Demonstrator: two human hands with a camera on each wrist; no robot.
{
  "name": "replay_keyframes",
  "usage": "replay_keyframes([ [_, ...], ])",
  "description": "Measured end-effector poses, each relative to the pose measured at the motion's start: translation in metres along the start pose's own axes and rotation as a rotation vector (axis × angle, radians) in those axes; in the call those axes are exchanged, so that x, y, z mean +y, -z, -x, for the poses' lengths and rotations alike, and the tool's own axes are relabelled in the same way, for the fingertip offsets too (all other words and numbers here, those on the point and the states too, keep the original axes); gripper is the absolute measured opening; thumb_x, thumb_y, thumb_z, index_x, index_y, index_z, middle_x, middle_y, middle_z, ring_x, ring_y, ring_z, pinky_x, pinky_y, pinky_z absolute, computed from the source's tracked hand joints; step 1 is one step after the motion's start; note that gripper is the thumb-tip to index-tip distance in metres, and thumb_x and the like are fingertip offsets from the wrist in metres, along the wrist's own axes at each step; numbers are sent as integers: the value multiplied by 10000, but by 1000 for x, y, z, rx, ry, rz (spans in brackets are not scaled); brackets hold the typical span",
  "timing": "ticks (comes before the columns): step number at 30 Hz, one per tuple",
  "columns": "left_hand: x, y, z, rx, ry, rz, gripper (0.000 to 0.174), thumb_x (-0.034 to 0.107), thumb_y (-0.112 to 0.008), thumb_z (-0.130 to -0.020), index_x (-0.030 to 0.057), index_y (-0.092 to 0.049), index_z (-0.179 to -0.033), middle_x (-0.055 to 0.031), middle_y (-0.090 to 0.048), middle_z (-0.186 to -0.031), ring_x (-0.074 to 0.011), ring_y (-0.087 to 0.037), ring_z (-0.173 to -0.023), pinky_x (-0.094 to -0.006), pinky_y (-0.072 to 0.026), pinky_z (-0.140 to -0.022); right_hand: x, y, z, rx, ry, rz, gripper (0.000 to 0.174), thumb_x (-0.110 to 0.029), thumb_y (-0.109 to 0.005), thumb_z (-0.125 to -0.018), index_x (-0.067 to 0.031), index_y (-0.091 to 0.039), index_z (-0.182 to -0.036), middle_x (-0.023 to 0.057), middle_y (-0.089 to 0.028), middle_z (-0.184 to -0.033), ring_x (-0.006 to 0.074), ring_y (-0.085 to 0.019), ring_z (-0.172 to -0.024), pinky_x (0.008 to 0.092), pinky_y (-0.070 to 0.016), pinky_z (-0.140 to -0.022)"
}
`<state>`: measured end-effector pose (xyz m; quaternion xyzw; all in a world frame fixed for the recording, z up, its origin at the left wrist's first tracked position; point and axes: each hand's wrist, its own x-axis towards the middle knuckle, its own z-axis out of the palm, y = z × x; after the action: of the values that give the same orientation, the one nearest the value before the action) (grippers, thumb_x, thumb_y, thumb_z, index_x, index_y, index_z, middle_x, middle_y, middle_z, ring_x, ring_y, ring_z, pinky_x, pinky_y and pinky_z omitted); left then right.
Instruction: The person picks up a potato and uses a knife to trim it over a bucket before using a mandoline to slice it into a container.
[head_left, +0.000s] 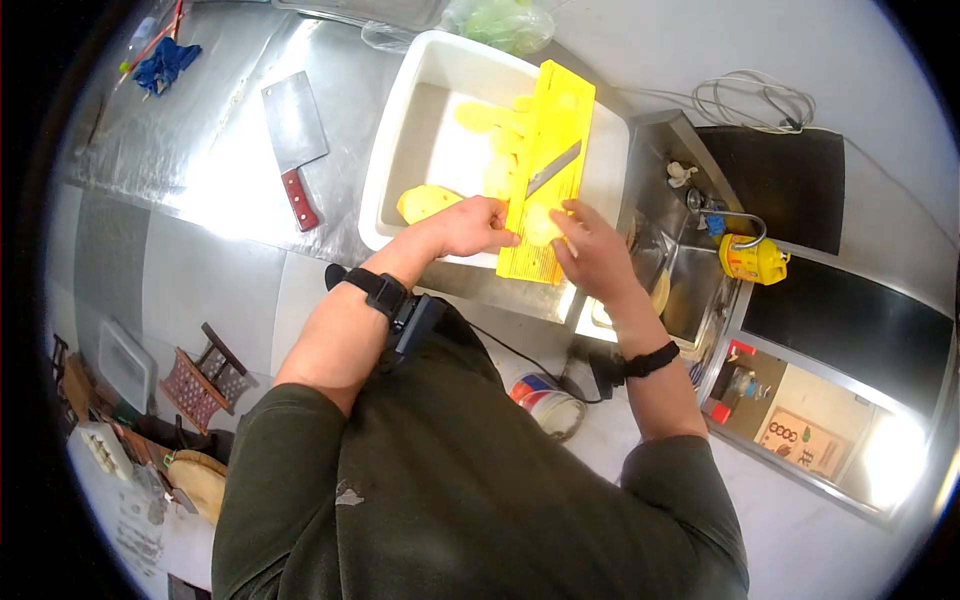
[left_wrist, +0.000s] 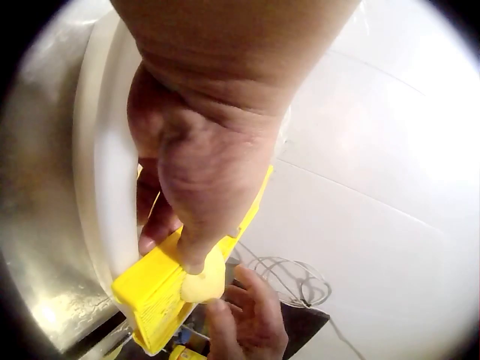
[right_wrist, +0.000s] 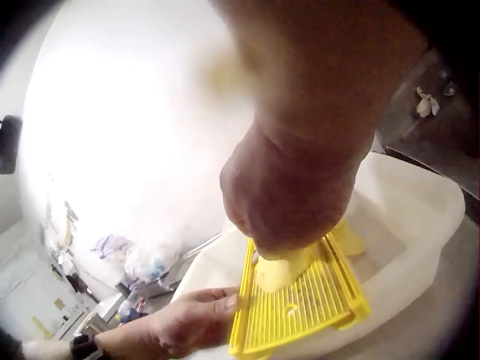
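A yellow mandoline slicer [head_left: 548, 150] lies slanted across a white plastic tub [head_left: 400, 130]. My left hand [head_left: 478, 226] grips the slicer's near left edge, fingers curled under it. With my right hand [head_left: 592, 250] I hold a pale potato piece [head_left: 543, 226] against the ribbed board just below the blade. In the left wrist view, my left hand [left_wrist: 187, 187] clasps the slicer [left_wrist: 154, 289] and the potato [left_wrist: 202, 282] sits at my thumb tip. In the right wrist view, my right hand [right_wrist: 292, 195] covers the potato [right_wrist: 279, 271] on the slicer [right_wrist: 300, 304]. Yellow slices [head_left: 428, 202] lie in the tub.
A cleaver [head_left: 295, 140] with a red handle lies on the steel counter left of the tub. To the right is a sink [head_left: 680, 270] with a tap and a yellow bottle [head_left: 752, 260]. A green bag [head_left: 500, 22] sits behind the tub, and a blue cloth [head_left: 165, 60] lies far left.
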<state>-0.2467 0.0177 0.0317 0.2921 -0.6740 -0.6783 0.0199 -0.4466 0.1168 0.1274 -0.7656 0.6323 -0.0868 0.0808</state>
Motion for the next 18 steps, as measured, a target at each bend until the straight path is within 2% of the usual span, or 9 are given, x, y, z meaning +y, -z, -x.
replay_keyframes([
  [2, 0, 0, 1, 2, -16, 21, 380, 350, -711, -824, 0, -631, -948, -158, -672, -884, -277, -626, -827, -374, -491, -765, 5, -8, 2, -31, 224, -1, 286, -146, -669, -846, -40, -622, -1108, 162, -639, -1062, 344, -640, -895, 401, -544, -774],
  [3, -1, 0, -1, 5, -10, 16, 381, 352, -712, -822, 0, -631, -943, -159, -670, -871, -276, -625, -821, -372, -491, -763, 6, -12, 5, -29, 224, -1, 286, -146, -669, -846, -40, -622, -1108, 162, -639, -1062, 344, -640, -895, 401, -544, -774],
  [6, -3, -2, -2, 9, -13, 1, 386, 356, -715, -817, -2, -630, -935, -161, -666, -850, -274, -625, -811, -368, -491, -760, -6, -17, 14, -12, -5, 57, 325, -195, -711, -823, -32, -625, -1090, 173, -630, -1087, 349, -637, -940, 394, -541, -792],
  [8, -3, -1, -4, 17, -26, -9, 389, 358, -717, -814, -2, -629, -933, -162, -665, -842, -272, -625, -808, -367, -491, -758, -21, -16, 12, -132, -317, 115, 381, -228, -742, -797, -10, -619, -1083, 179, -628, -1095, 354, -637, -952, 386, -537, -809],
  [9, -1, 0, -3, 11, -20, -13, 389, 358, -717, -814, -2, -629, -932, -164, -666, -848, -274, -626, -813, -370, -491, -759, -20, -18, 12, -134, -317, 115, 381, -228, -742, -797, -10, -619, -1083, 179, -628, -1095, 354, -637, -952, 386, -537, -809],
  [11, -1, -2, 0, 9, -12, -19, 390, 359, -717, -814, -2, -630, -932, -167, -667, -855, -276, -626, -819, -373, -492, -761, -18, -23, 8, 131, -154, 89, 329, -190, -723, -798, -2, -633, -1052, 177, -643, -1028, 352, -641, -889, 385, -536, -780],
  [12, -2, -2, 0, 18, -17, -7, 386, 356, -716, -816, -2, -630, -932, -167, -668, -859, -278, -625, -821, -375, -491, -761, -18, -21, 7, 132, -146, 86, 329, -190, -723, -798, -2, -633, -1052, 177, -643, -1028, 352, -641, -889, 385, -536, -780],
  [14, -5, -2, 0, 32, -20, 10, 383, 353, -716, -817, -2, -630, -933, -168, -668, -862, -280, -625, -823, -378, -491, -761, -16, -10, 7, 45, 94, 70, 303, -154, -710, -787, -7, -643, -1044, 178, -644, -1026, 348, -648, -858, 389, -541, -752],
  [18, -7, -3, -5, 16, -39, 27, 378, 345, -717, -819, -2, -634, -943, -166, -669, -866, -277, -625, -824, -379, -491, -761, -1, -13, 14, -115, 51, 32, 311, -111, -687, -784, -18, -651, -1079, 174, -640, -1072, 335, -641, -921, 393, -536, -785],
])
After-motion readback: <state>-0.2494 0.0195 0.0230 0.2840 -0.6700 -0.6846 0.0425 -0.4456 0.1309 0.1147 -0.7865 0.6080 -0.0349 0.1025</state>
